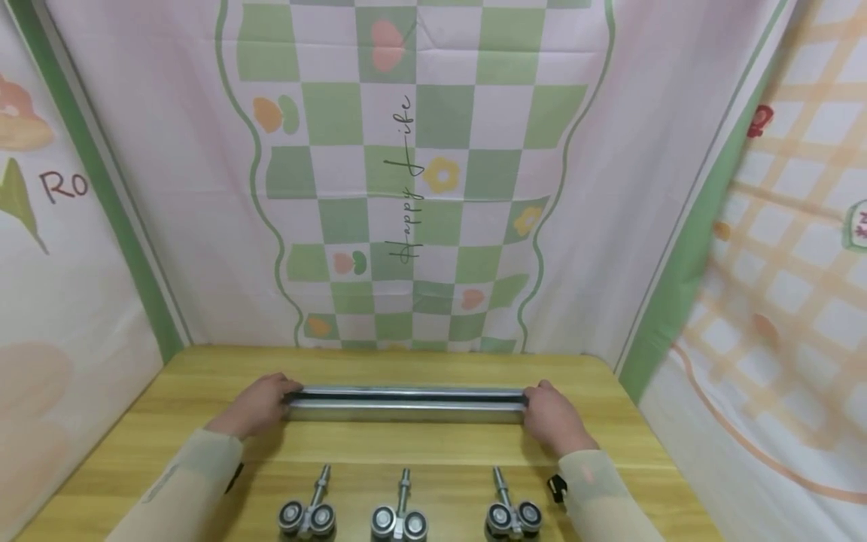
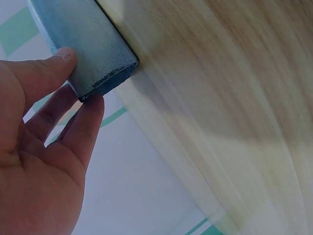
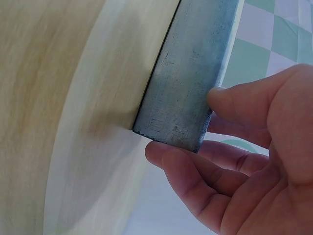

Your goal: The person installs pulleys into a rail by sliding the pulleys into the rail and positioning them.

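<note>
A long silver metal rail (image 1: 406,413) with a dark slot along its top lies crosswise on the wooden table. My left hand (image 1: 260,406) holds its left end; in the left wrist view the thumb is on the face of the rail (image 2: 93,44) and fingertips touch its end. At the opposite end my right hand (image 1: 555,418) has the same kind of hold. The right wrist view shows that thumb at the edge of the rail (image 3: 181,83) and fingers against the end. Part of each end is hidden by the hands in the head view.
Three roller trolleys with threaded bolts stand in a row nearer me: left trolley (image 1: 307,519), middle trolley (image 1: 400,523), right trolley (image 1: 513,519). Behind the wooden table (image 1: 406,444) hangs a checked curtain (image 1: 443,113), and more printed cloth closes both sides.
</note>
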Tool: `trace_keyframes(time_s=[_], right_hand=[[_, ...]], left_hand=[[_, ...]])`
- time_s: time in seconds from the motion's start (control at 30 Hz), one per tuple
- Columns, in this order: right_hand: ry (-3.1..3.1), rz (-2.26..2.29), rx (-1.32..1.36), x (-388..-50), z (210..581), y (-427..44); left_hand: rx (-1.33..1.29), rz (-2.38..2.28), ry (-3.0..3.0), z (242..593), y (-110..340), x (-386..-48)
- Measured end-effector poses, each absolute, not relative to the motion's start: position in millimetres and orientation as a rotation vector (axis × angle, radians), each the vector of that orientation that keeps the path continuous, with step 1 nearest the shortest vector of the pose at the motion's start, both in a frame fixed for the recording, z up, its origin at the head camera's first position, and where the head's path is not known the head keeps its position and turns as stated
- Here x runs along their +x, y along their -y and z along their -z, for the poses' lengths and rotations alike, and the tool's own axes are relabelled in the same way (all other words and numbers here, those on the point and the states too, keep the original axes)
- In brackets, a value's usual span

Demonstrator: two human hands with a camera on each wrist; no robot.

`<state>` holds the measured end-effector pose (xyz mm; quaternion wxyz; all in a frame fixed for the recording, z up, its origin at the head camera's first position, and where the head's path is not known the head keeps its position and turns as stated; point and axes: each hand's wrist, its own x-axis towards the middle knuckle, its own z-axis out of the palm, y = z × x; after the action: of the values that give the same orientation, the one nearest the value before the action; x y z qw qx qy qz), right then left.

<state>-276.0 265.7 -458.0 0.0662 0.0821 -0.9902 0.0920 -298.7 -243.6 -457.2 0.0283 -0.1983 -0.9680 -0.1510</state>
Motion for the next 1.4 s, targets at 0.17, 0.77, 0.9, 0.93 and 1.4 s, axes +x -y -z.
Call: trace_keyframes(time_s=[0.17,0.77,0.9,0.93,1.4], right_hand=[[2.998,-0.274,0.254,-277,458,-265],[3.005,-0.307,0.258,-274,458,-262],[3.007,-0.306,0.253,-270,456,-259],[3.006,-0.306,0.255,-270,455,-259],[3.029,-0.359,0.202,-263,455,-258]], left_hand=[[-0.568,0.478,3.005,458,244,-298],[-0.614,0.520,2.967,453,251,-287],[-0.614,0.523,2.978,451,252,-284],[-0.611,0.522,2.981,451,252,-284],[-0.567,0.483,3.002,451,249,-283]])
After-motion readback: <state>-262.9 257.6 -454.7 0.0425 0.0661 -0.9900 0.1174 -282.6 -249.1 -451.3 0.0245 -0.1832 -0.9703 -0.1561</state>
